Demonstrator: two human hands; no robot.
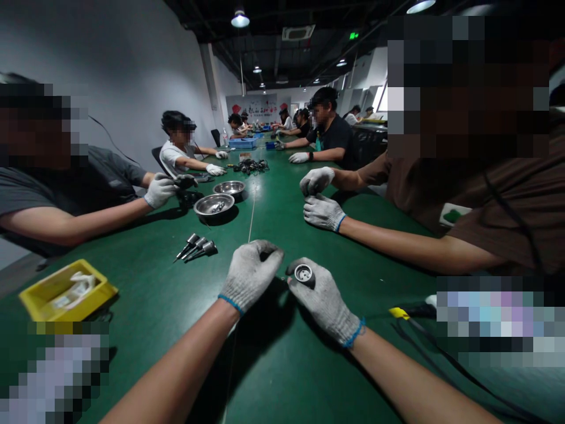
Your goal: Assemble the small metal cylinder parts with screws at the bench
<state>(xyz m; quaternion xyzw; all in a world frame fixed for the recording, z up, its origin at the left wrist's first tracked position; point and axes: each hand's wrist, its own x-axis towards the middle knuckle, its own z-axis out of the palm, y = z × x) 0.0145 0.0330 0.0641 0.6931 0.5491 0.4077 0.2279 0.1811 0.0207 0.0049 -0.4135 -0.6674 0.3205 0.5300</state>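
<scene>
My left hand (pixel 251 272), in a grey knit glove, is curled into a closed grip over the green table (pixel 273 365); what its fingers pinch is too small to make out. My right hand (pixel 321 297), also gloved, is closed around a small round metal part (pixel 303 273) with a pale face turned toward the camera. The two hands sit close together, nearly touching. Three dark pointed metal tools (pixel 196 247) lie on the table just left of my left hand.
A yellow bin (pixel 66 290) sits at front left. Two steel bowls (pixel 214 204) stand further back. A yellow-tipped tool with a black cable (pixel 408 312) lies at right. Other people's gloved hands (pixel 323 212) rest on both sides of the long table.
</scene>
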